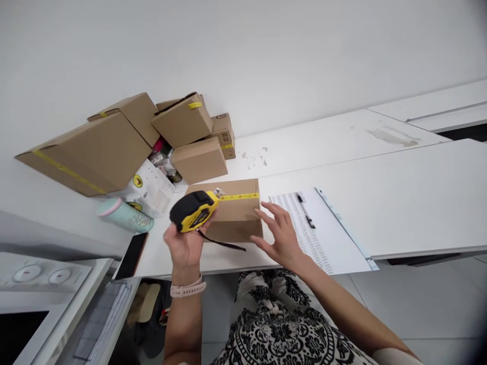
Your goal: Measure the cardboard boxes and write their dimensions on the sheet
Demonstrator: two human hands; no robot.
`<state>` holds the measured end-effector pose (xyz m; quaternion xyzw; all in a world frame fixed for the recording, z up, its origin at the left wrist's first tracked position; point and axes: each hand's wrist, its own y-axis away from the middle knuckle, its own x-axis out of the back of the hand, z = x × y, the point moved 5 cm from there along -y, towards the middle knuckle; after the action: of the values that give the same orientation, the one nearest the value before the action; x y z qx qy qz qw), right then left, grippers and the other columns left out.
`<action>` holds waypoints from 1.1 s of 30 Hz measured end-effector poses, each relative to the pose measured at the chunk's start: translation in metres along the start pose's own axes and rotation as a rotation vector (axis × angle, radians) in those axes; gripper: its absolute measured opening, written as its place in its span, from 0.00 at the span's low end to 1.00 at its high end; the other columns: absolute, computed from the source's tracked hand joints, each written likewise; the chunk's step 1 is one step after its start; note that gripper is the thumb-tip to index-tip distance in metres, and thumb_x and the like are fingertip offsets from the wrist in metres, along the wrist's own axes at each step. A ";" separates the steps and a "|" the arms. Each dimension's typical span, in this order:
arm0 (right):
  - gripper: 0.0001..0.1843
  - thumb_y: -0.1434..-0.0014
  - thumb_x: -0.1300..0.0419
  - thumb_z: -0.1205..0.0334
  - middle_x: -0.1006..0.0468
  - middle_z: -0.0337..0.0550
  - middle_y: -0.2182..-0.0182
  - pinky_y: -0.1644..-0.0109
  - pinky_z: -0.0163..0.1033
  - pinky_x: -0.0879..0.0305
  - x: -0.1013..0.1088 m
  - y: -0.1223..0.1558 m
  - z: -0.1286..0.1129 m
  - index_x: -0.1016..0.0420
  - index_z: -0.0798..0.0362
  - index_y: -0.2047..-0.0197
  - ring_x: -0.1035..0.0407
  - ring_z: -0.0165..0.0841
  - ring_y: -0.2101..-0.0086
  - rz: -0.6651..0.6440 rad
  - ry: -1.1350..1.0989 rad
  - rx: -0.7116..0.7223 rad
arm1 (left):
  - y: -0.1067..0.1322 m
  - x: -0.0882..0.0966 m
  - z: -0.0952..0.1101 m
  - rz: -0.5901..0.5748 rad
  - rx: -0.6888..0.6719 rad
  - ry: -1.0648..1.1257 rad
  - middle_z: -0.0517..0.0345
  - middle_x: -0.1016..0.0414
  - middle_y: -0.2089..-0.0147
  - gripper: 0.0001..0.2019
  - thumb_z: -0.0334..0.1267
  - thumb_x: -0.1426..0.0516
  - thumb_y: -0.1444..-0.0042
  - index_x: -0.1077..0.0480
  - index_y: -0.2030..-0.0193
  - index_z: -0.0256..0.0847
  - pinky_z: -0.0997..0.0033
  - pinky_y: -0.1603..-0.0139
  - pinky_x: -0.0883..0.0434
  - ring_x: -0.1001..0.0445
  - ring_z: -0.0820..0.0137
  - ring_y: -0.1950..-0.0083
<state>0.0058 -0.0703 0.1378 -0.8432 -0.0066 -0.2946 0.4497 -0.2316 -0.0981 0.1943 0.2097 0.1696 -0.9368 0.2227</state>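
My left hand is closed around a black and yellow tape measure, held up over the left part of a brown cardboard box. A black wrist strap hangs from the tape measure. The shiny metal end at its mouth is near a printed yellow tape strip on the box's top. With fingers spread, my right hand is at the right end of the box, its fingertips at the edge. To the right of that hand lies a printed sheet with a black pen.
Several cardboard boxes are stacked at the back left against the wall. Near them are a white carton, a mint bottle lying tilted and a dark phone at the table's left edge. The white table extends right.
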 end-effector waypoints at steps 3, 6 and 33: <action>0.42 0.38 0.35 0.52 0.37 0.54 0.32 0.33 0.61 0.39 -0.013 -0.008 -0.013 0.49 0.42 0.26 0.44 0.51 0.33 -0.046 0.118 0.132 | 0.009 0.009 0.018 0.060 0.005 0.123 0.50 0.20 0.46 0.28 0.62 0.37 0.52 0.22 0.50 0.46 0.32 0.42 0.29 0.25 0.45 0.42; 0.37 0.35 0.38 0.57 0.32 0.53 0.34 0.34 0.59 0.39 -0.027 -0.015 -0.011 0.46 0.43 0.27 0.40 0.48 0.34 -0.102 0.167 0.179 | 0.015 0.025 0.024 0.126 0.008 0.109 0.50 0.19 0.48 0.33 0.68 0.36 0.57 0.22 0.51 0.47 0.32 0.41 0.30 0.24 0.47 0.45; 0.11 0.30 0.47 0.54 0.23 0.43 0.69 0.65 0.43 0.27 0.012 0.050 -0.011 0.27 0.46 0.63 0.27 0.36 0.69 -0.222 -0.664 -0.586 | 0.075 0.053 -0.022 -0.144 0.204 -0.067 0.44 0.21 0.51 0.47 0.65 0.29 0.70 0.29 0.41 0.46 0.50 0.57 0.19 0.19 0.47 0.52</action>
<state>0.0244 -0.1116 0.1112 -0.9778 -0.1570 -0.0442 0.1316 -0.2312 -0.1709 0.1334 0.1871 0.0804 -0.9693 0.1380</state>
